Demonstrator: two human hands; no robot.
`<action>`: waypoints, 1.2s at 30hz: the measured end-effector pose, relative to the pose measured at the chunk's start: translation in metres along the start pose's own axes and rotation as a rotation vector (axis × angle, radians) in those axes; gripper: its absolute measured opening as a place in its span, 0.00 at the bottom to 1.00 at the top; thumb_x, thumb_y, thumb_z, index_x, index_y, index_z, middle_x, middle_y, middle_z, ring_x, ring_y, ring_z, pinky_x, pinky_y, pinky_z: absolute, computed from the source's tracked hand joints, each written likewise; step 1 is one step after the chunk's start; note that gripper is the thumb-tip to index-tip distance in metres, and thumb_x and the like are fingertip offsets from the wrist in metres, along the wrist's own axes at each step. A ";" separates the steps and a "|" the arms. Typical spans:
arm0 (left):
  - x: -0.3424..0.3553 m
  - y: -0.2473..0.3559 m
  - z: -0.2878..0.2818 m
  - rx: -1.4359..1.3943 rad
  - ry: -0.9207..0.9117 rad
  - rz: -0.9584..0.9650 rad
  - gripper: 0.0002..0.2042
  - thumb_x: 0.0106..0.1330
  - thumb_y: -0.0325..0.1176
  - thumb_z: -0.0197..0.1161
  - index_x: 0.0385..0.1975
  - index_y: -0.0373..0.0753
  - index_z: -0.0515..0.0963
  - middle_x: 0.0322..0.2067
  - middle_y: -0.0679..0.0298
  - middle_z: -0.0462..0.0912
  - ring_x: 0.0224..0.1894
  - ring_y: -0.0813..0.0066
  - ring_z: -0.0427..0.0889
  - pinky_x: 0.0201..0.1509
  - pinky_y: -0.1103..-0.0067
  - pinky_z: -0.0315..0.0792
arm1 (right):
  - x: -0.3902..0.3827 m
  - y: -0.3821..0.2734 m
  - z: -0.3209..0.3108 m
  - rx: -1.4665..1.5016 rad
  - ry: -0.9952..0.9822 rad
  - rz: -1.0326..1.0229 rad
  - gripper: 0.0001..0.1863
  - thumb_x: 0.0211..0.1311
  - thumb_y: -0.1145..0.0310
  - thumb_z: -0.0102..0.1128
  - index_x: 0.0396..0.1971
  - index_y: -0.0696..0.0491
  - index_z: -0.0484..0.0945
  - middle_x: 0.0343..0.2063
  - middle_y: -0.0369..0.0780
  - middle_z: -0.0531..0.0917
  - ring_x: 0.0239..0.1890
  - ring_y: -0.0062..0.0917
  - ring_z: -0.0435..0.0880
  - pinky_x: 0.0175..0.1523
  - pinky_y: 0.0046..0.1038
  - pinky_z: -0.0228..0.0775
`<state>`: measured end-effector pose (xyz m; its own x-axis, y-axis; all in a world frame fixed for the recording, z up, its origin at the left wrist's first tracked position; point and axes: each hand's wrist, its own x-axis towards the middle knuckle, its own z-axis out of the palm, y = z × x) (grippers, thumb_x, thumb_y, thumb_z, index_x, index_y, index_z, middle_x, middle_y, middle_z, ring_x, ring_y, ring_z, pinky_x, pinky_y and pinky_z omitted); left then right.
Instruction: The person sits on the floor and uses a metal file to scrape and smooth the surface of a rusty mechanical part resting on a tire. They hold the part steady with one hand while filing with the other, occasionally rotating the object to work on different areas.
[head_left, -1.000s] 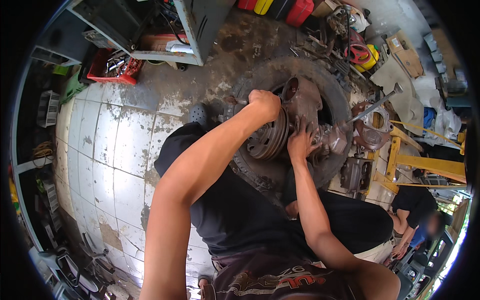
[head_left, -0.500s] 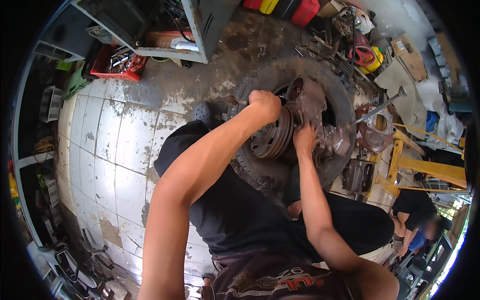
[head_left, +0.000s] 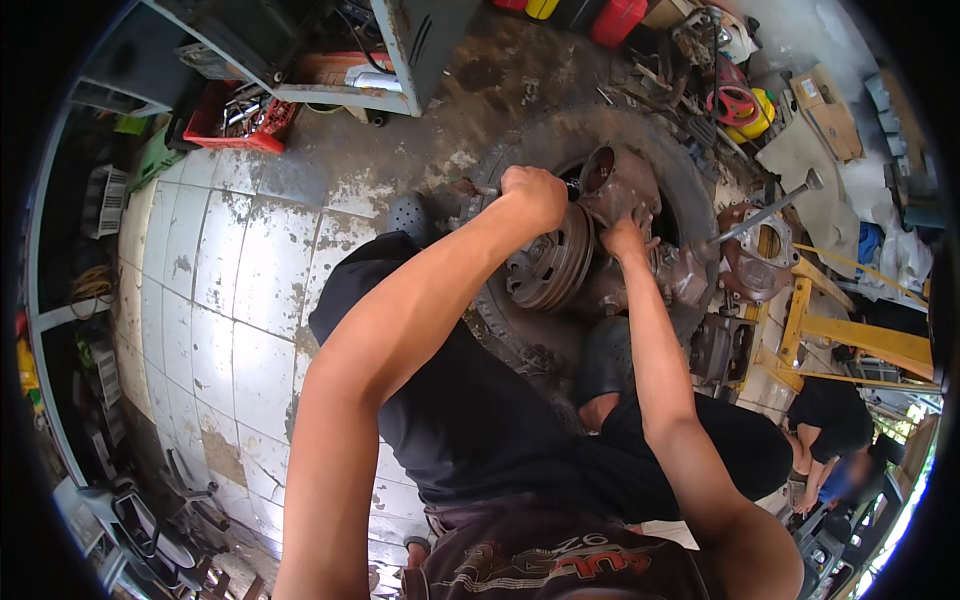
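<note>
A rusty brown machine casting point(head_left: 628, 178) with a round opening lies on a large black tyre point(head_left: 560, 130). On its left side sits a grooved pulley point(head_left: 548, 262). My left hand point(head_left: 535, 195) is closed in a fist just above the pulley, around a metal tool point(head_left: 482, 189) whose end pokes out on the left; its exact kind is hidden. My right hand point(head_left: 626, 238) rests on the casting to the right of the pulley, fingers stretched out, gripping nothing that shows. A long steel bar point(head_left: 765, 212) slants up to the right from beside the casting.
A brown ring-shaped housing point(head_left: 752, 255) and a yellow metal stand point(head_left: 860, 340) are on the right. At the upper left are a red crate of tools point(head_left: 240, 120) and a grey metal cabinet point(head_left: 400, 60). Another person point(head_left: 830, 430) crouches at the lower right.
My right hand has shifted up and slightly right across the casting. My left hand has stayed closed by the pulley, the tool end rising a little.
</note>
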<state>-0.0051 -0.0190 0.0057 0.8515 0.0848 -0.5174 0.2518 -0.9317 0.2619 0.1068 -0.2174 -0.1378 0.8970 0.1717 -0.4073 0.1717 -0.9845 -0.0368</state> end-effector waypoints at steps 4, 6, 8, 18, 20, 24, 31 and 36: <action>-0.003 -0.011 -0.002 0.021 0.002 -0.032 0.14 0.54 0.29 0.64 0.41 0.40 0.85 0.44 0.54 0.86 0.50 0.57 0.84 0.49 0.67 0.77 | -0.016 -0.017 -0.014 0.070 -0.047 0.085 0.59 0.52 0.53 0.64 0.74 0.38 0.28 0.76 0.40 0.40 0.77 0.42 0.36 0.71 0.63 0.31; 0.001 -0.006 -0.009 0.010 0.018 -0.043 0.14 0.54 0.30 0.64 0.41 0.39 0.85 0.44 0.54 0.86 0.50 0.58 0.84 0.49 0.68 0.77 | -0.009 -0.014 -0.014 0.042 -0.014 0.076 0.60 0.51 0.53 0.65 0.74 0.39 0.27 0.76 0.41 0.39 0.77 0.42 0.36 0.71 0.63 0.31; 0.006 -0.009 -0.007 -0.010 0.022 -0.029 0.14 0.54 0.29 0.64 0.41 0.39 0.85 0.44 0.54 0.86 0.50 0.58 0.84 0.49 0.68 0.77 | -0.002 -0.015 -0.014 -0.032 -0.040 0.035 0.60 0.52 0.54 0.66 0.74 0.37 0.27 0.76 0.40 0.38 0.77 0.42 0.35 0.71 0.64 0.29; 0.013 0.001 -0.001 -0.093 0.150 0.019 0.11 0.60 0.33 0.60 0.37 0.35 0.85 0.40 0.47 0.85 0.47 0.50 0.84 0.49 0.63 0.78 | 0.006 0.077 0.012 0.180 0.149 0.010 0.33 0.69 0.50 0.47 0.70 0.48 0.58 0.66 0.53 0.66 0.69 0.51 0.60 0.72 0.48 0.46; 0.014 -0.008 0.006 -0.188 0.333 0.029 0.22 0.70 0.47 0.50 0.31 0.33 0.84 0.33 0.43 0.84 0.41 0.44 0.84 0.48 0.61 0.78 | -0.011 0.054 -0.020 0.166 0.128 -0.175 0.28 0.69 0.50 0.46 0.62 0.50 0.67 0.58 0.55 0.73 0.62 0.51 0.69 0.66 0.48 0.57; 0.016 0.008 -0.009 -0.198 0.371 0.049 0.33 0.73 0.57 0.39 0.37 0.32 0.84 0.37 0.44 0.84 0.43 0.48 0.84 0.50 0.62 0.77 | -0.030 0.053 -0.123 0.147 0.138 -0.266 0.24 0.70 0.48 0.45 0.42 0.56 0.76 0.39 0.57 0.82 0.47 0.55 0.79 0.51 0.50 0.70; 0.059 0.013 0.038 -0.490 0.478 0.109 0.23 0.71 0.50 0.49 0.36 0.35 0.83 0.32 0.41 0.82 0.40 0.40 0.81 0.47 0.57 0.74 | -0.085 0.087 -0.228 -0.153 0.076 -0.512 0.20 0.71 0.53 0.47 0.39 0.56 0.76 0.33 0.56 0.82 0.40 0.56 0.79 0.45 0.49 0.70; 0.048 0.015 0.075 -0.622 0.384 0.081 0.21 0.69 0.47 0.50 0.33 0.34 0.83 0.34 0.39 0.82 0.42 0.39 0.80 0.50 0.57 0.72 | -0.106 0.088 -0.231 0.046 -0.053 -0.693 0.18 0.70 0.56 0.51 0.41 0.58 0.75 0.31 0.56 0.80 0.38 0.54 0.79 0.43 0.46 0.69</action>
<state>0.0050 -0.0556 -0.0767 0.9508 0.2484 -0.1850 0.2987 -0.5772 0.7600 0.1205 -0.3136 0.1132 0.5657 0.7599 -0.3203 0.6788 -0.6496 -0.3425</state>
